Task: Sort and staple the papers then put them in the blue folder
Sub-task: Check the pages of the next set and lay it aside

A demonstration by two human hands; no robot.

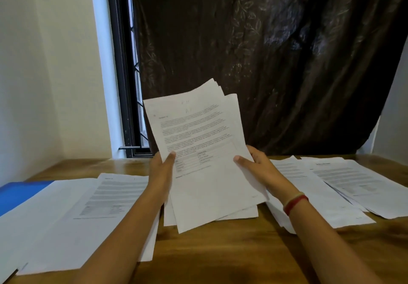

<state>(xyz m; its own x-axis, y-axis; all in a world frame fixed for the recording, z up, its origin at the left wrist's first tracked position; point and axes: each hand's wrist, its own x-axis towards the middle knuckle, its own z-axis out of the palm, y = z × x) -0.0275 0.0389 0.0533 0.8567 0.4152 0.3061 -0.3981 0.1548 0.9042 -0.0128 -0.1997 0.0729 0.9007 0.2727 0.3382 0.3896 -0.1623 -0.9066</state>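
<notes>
Both hands hold up a fanned stack of printed papers [198, 142] above the middle of the wooden table [220, 252]. My left hand [162, 171] grips its left edge with the thumb on the front sheet. My right hand [256, 162] grips the right edge the same way. The stack's lower end hangs just above or on the table. A blue folder [19, 193] lies at the far left, partly covered by loose sheets [72, 217]. More printed sheets [344, 184] lie spread on the right. No stapler is in view.
A dark patterned curtain [276, 51] hangs behind the table. A black window frame [125, 85] and cream wall [44, 62] stand at the left. Bare wood shows along the near edge between my forearms.
</notes>
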